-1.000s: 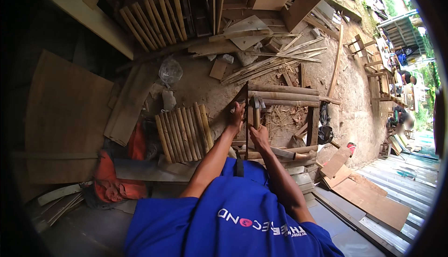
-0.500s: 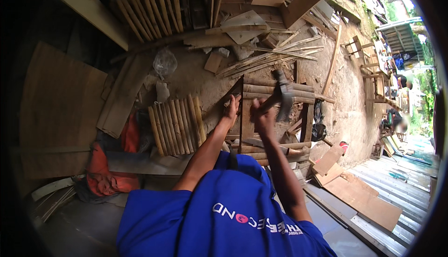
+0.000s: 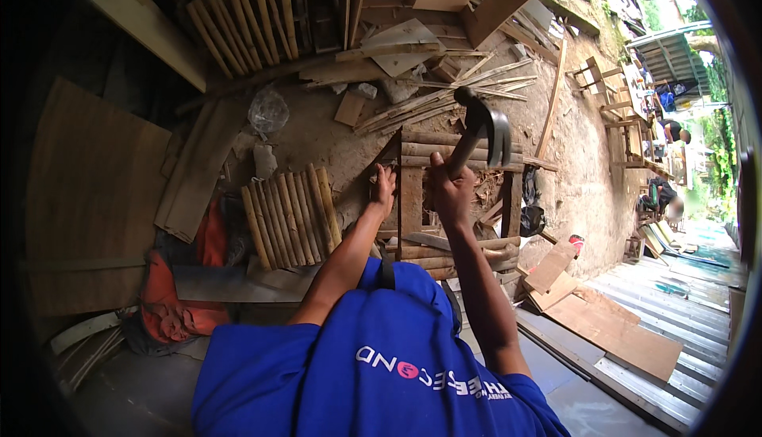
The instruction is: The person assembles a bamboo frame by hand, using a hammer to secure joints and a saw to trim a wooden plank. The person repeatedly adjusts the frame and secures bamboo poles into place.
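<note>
In my right hand (image 3: 453, 197) I grip a claw hammer (image 3: 486, 131) by its handle, its dark metal head raised above a wooden frame. The frame (image 3: 412, 203) has flat wooden sides, with round bamboo poles (image 3: 460, 151) across its far end and more poles (image 3: 476, 256) at its near end, close to my body. My left hand (image 3: 384, 187) is at the left side of the frame, fingers up and apart. Whether it touches the wood I cannot tell. To its left lies a slatted bamboo panel (image 3: 292, 216).
Thin wooden strips (image 3: 456, 100) lie heaped beyond the frame. Another bamboo slat panel (image 3: 244, 24) stands at the far left. Big boards (image 3: 95, 199) and an orange cloth (image 3: 171, 302) are on the left. Cut plywood pieces (image 3: 607, 322) lie at right; people (image 3: 660, 197) work farther off.
The hammer has risen from low over the frame, its head now higher and tilted. My left hand has shifted slightly left and down, while the whole view moved a little.
</note>
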Demonstrator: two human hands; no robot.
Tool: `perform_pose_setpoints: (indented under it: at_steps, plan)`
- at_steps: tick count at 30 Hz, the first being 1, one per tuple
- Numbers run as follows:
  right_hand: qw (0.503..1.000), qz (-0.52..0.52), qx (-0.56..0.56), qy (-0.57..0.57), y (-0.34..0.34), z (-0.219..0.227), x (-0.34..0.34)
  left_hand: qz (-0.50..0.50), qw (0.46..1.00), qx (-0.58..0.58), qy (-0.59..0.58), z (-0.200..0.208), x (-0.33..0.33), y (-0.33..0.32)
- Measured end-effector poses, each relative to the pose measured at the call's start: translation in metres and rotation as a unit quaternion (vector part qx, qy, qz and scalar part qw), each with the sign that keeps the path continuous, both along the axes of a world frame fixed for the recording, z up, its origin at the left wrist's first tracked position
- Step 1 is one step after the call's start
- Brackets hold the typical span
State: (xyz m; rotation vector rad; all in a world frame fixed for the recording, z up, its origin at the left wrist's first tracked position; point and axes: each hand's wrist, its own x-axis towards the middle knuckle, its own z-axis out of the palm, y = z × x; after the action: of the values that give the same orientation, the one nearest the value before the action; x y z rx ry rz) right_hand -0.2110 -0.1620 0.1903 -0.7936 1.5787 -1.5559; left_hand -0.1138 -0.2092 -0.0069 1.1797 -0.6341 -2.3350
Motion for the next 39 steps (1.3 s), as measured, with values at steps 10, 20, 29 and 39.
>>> perform_pose_setpoints:
  at_steps: [10, 20, 29, 39]
  plan:
    - [0.966, -0.009, 0.259, 0.004, 0.034, -0.081, 0.012, 0.003, 1.0, 0.019, 0.009, 0.007, 0.004, 0.0]
    - [0.996, -0.034, 0.005, 0.083, 0.007, -0.039, 0.006, -0.001, 1.0, 0.029, -0.009, 0.001, 0.003, -0.002]
    - [0.973, 0.026, 0.194, 0.12, 0.021, -0.067, 0.017, -0.031, 0.999, 0.019, -0.007, 0.0, 0.008, -0.007]
    - [0.984, -0.003, -0.009, 0.176, -0.009, -0.05, 0.013, -0.002, 1.0, 0.02, -0.022, -0.024, 0.002, -0.012]
